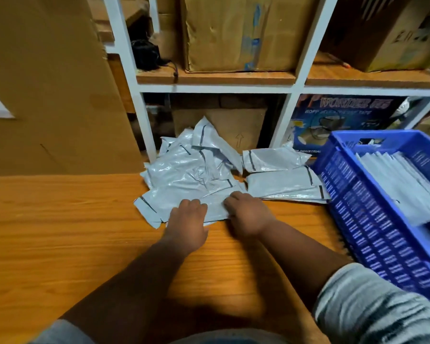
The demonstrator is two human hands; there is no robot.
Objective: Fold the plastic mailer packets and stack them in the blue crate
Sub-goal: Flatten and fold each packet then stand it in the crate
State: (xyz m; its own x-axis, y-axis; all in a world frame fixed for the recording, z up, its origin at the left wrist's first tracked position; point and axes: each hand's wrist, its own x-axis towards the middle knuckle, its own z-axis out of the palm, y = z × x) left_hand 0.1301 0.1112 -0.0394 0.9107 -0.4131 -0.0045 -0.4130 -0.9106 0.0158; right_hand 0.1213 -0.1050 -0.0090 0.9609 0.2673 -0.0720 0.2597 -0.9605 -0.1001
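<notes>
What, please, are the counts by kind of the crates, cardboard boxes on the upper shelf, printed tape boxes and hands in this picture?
Blue crate: 1
Cardboard boxes on the upper shelf: 2
Printed tape box: 1
Hands, left hand and right hand, both on the mailer packet: 2
Total: 6

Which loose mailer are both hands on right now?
The front mailer at the pile's near edge; left hand and right hand both rest on it. The others lie behind, untouched.

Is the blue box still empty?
No, the blue crate already has a row of folded white mailer packets lying inside it.
</notes>
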